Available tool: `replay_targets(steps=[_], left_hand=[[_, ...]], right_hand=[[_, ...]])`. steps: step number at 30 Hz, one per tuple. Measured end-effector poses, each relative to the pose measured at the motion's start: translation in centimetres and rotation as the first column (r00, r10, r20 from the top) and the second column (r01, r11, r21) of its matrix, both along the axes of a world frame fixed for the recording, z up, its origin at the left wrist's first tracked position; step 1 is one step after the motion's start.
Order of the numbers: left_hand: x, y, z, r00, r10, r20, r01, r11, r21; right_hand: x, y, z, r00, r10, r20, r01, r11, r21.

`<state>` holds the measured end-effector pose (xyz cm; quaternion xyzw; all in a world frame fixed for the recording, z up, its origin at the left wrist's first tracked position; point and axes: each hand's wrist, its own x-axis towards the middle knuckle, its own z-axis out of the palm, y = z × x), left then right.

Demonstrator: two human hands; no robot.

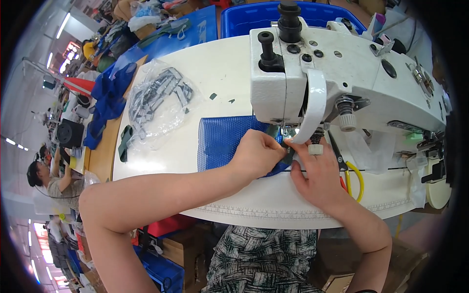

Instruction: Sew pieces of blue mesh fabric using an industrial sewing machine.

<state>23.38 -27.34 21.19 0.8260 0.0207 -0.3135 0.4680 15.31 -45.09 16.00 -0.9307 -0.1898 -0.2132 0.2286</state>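
Note:
A white sewing machine (pixel 337 63) stands over the white worktop, with blue mesh fabric (pixel 222 141) lying under its needle area. My left hand (pixel 256 154) rests on the mesh, fingers closed in a pinch at a small dark strip (pixel 287 155) beside the presser foot. My right hand (pixel 315 178) lies just right of the needle, thumb and fingers apart, fingertips touching the strip's area; the machine partly hides them. Scissors (pixel 359 181) with yellow handles lie right of that hand.
A clear bag (pixel 159 97) of grey labels and a green strip (pixel 124 141) lie on the left. A blue bin (pixel 239 22) stands behind the machine, blue fabric (pixel 107 97) lies on a wooden bench, and a co-worker (pixel 58 183) is at far left.

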Motion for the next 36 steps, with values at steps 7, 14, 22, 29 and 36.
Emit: replay_targets(steps=[7,14,22,29,36], left_hand=[[-1.5,0.9,-0.9,0.984,-0.156,0.091,0.167,0.977,-0.129],[-1.4,2.5,2.1,0.365,-0.618,0.696,0.439,0.773,0.457],[-0.7,4.2,-3.1,0.21,-0.525,0.825,0.434,0.806,0.402],[-1.0,4.1,-3.6,0.216,-0.485,0.848,0.438,0.824,0.36],[-1.3,4.4,-4.2,0.352,-0.383,0.854,0.472,0.861,0.192]], right_hand=[[0.2,-0.1,0.6,0.985,0.03,-0.172,-0.032,0.999,-0.006],[0.0,-0.4,0.5,0.98,0.029,-0.198,-0.028,1.0,0.011],[-0.1,-1.8,-0.3,0.957,0.152,-0.245,-0.099,0.971,0.218],[-0.2,-0.8,0.2,0.986,-0.07,-0.153,0.054,0.993,-0.106],[-0.5,-0.6,0.3,0.944,-0.056,-0.327,0.016,0.992,-0.125]])
